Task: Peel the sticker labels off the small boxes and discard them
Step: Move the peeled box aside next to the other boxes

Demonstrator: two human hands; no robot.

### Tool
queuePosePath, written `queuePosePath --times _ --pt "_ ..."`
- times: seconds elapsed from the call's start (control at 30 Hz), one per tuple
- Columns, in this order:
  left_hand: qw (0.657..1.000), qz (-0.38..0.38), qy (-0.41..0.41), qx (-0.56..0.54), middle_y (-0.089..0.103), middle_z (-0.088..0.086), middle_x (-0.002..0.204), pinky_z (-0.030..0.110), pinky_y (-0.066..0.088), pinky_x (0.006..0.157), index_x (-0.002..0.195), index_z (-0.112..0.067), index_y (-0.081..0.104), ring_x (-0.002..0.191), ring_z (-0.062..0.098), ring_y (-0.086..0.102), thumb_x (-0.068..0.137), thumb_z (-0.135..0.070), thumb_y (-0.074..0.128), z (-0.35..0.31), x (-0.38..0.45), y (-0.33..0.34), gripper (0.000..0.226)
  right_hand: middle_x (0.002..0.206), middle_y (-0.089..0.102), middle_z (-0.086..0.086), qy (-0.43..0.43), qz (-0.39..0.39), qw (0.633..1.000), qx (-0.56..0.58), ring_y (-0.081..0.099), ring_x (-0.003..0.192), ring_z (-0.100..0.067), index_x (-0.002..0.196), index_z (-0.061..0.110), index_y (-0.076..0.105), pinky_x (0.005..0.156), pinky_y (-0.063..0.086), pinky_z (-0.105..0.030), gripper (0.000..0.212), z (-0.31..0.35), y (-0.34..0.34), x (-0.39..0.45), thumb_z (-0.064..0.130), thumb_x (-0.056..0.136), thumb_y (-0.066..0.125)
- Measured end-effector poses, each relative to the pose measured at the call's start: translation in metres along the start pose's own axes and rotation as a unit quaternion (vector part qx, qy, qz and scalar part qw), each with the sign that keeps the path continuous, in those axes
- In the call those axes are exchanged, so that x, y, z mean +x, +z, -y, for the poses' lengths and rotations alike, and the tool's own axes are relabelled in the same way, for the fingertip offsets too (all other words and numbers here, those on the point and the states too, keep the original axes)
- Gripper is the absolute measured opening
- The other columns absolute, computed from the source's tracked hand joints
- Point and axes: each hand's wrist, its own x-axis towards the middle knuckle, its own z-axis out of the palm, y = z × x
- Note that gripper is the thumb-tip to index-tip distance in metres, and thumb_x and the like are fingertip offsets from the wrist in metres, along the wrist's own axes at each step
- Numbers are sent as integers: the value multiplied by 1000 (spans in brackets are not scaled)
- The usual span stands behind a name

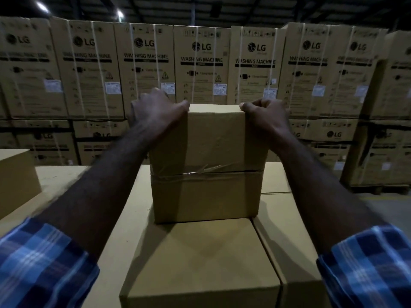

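A small brown cardboard box (209, 156) stands upright in the centre, sealed with clear tape around its middle. My left hand (155, 112) grips its top left corner, thumb on the near face and fingers curled over the far side. My right hand (264, 114) grips the top right corner the same way. The box's lower edge rests on another plain small box (200, 258) lying in front of me. No sticker label shows on the faces toward me.
The boxes sit on a cardboard surface (124, 214). Another small box (15, 178) stands at the left and one (295, 252) at the right. A wall of stacked LG washing machine cartons (200, 63) fills the background. Bare floor (391, 210) shows at the right.
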Motion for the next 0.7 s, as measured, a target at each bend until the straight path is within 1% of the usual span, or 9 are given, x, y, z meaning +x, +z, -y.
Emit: queuePosePath --times 0.1,0.23,0.4,0.53,0.6,0.7 --pt "1000 -8 -12 2 64 9 92 42 57 77 104 -15 61 81 27 63 83 -64 57 -2 3 4 54 101 67 -1 -2 -4 1000 -2 65 93 -19 106 20 67 84 57 -45 41 -3 -1 2 53 80 65" --pt "1000 -3 -15 0 64 9 92 42 57 76 104 -16 62 82 27 63 81 -65 58 -5 7 4 54 104 66 -2 -5 -9 1000 -4 65 93 -19 111 20 65 83 57 -44 44 -4 -1 1 53 83 64" --pt "1000 1 -23 -12 64 8 91 38 56 73 104 -15 62 80 26 63 83 -63 56 0 9 8 53 103 62 0 -17 -1 1000 -8 63 92 -18 104 28 60 81 58 -43 31 -3 0 -2 51 85 64" --pt "1000 -15 -18 -21 63 9 92 41 57 76 102 -13 62 82 27 63 85 -57 59 -9 9 10 47 102 62 1 -15 -10 1000 -1 62 93 -17 103 27 60 83 57 -43 29 -5 -6 0 49 86 64" --pt "999 -21 -17 -25 63 9 92 41 57 77 103 -13 62 83 27 63 85 -55 60 -15 8 11 46 105 64 -1 -10 -12 1000 2 62 95 -18 107 21 62 85 56 -43 34 -7 -10 3 48 86 64" --pt "999 -28 -8 -29 62 7 92 37 56 72 104 -14 63 81 25 63 84 -56 61 -27 7 17 47 107 64 -3 -7 -27 1000 -2 62 96 -18 112 20 64 86 55 -43 38 -10 -20 7 47 86 64"
